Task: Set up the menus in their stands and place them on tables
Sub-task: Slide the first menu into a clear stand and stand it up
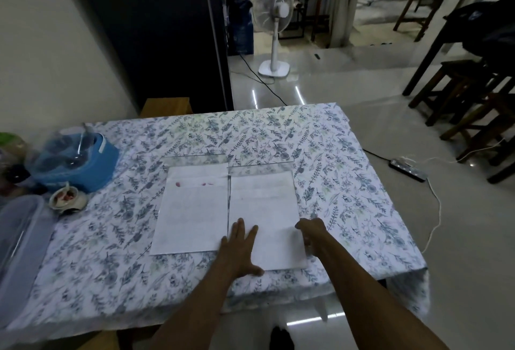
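Note:
Two white menu sheets lie side by side on the floral tablecloth, each over a clear flat stand whose far edges show beyond the paper. The left menu has faint red marks near its top. My left hand lies flat, fingers spread, on the near left part of the right menu. My right hand curls over that menu's right edge, fingers bent around the edge of the sheet or stand; the fingertips are hidden.
At the table's left stand a blue container, a small bowl and a clear plastic box. A standing fan is beyond on the tiled floor. Dark stools and a power strip sit to the right.

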The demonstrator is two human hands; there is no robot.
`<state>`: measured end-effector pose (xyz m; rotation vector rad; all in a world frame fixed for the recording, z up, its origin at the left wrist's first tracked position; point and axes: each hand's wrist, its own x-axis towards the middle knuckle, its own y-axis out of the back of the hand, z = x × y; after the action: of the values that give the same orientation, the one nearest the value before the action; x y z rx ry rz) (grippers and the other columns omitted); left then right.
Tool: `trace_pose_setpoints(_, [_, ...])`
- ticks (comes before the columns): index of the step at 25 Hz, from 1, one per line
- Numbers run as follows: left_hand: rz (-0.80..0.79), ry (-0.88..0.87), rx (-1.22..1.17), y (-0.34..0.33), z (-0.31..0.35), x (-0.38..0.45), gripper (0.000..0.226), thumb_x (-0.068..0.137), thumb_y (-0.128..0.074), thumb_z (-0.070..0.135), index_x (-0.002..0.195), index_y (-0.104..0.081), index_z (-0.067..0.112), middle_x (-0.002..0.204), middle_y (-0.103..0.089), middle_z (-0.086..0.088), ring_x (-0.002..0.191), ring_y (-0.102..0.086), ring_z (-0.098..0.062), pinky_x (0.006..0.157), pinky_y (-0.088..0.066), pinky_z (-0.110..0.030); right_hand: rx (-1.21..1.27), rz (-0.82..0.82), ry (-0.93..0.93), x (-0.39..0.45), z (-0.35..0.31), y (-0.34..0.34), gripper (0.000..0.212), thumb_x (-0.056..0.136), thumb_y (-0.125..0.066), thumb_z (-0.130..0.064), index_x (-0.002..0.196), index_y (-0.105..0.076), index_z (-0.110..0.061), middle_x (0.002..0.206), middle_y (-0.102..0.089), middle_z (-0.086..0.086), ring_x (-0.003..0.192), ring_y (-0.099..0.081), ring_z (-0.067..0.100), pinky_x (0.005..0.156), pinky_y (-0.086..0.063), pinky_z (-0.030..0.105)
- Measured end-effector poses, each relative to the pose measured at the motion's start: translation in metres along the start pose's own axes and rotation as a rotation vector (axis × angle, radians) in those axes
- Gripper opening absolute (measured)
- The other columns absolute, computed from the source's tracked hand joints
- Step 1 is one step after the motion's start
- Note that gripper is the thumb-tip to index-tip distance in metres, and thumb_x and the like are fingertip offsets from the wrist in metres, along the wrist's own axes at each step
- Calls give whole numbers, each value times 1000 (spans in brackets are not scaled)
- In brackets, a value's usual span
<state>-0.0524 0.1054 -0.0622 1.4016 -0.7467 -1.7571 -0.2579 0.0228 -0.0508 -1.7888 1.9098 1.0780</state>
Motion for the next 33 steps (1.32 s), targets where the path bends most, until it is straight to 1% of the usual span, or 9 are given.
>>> trace_pose_setpoints(3, [-30,-69,-5,7,0,-12,117,75,-73,58,157,6,26,164,21,-11,153,14,-27,122,-11,-58,-28,-7,10,-11,0,6,20,83,-52,-3,68,-52,-17,80,-55,11,74,-55,26,68,-54,38])
trace_pose_setpoints(5, [-40,-108,29,13,2,-19,122,71,-78,57,157,5,28,165,19,-7,153,12,-24,122,-9,-57,12,9,53,-15,-3,10,22,74,-51,-2,79,-63,-20,87,-64,17,72,-61,31,69,-59,45])
trace_pose_setpoints(7, [9,-131,75,22,3,-27,121,72,-79,51,157,3,29,166,15,-4,154,8,-23,123,-9,-54,29,6,108,-17,-10,15,35,66,-49,-6,89,-66,-25,91,-66,19,68,-62,31,60,-59,43])
trace_pose_setpoints(9, [128,-165,123,41,0,-39,99,84,-71,39,157,-5,29,168,1,-4,154,-4,-23,122,-13,-48,25,3,139,-31,-29,20,35,68,-50,-4,88,-70,-25,85,-65,15,67,-61,29,55,-56,33])
trace_pose_setpoints(14, [290,-243,78,116,-4,-54,52,95,-46,11,145,-42,29,150,-46,-2,134,-45,-25,106,-37,-38,23,40,126,-47,-73,36,2,73,-67,2,73,-67,0,60,-54,13,49,-51,23,51,-44,28])
trace_pose_setpoints(18, [310,-249,36,161,4,-41,36,100,-48,23,135,-53,29,138,-59,-5,122,-57,-28,97,-47,-38,186,-52,106,-47,-111,50,8,81,-68,9,87,-62,9,82,-62,22,66,-64,29,49,-59,30])
trace_pose_setpoints(23, [342,-281,-90,219,1,4,23,94,-60,34,115,-69,31,112,-74,0,97,-69,-21,84,-56,-38,206,-155,145,-12,-151,68,19,85,-68,-6,97,-74,8,87,-72,21,69,-66,26,66,-54,31])
trace_pose_setpoints(29, [505,-133,-431,291,-16,59,40,71,-82,48,105,-73,28,100,-73,0,86,-65,-13,70,-52,-27,-18,-198,269,47,-213,67,7,82,-70,-8,88,-72,-6,86,-70,14,73,-60,26,64,-44,29])
trace_pose_setpoints(33, [679,8,-689,302,-20,83,98,51,-90,56,136,-48,30,110,-64,-1,100,-61,-18,83,-55,-35,-232,-147,345,81,-228,50,21,75,-78,-15,96,-75,-12,86,-73,14,68,-61,21,58,-44,30])
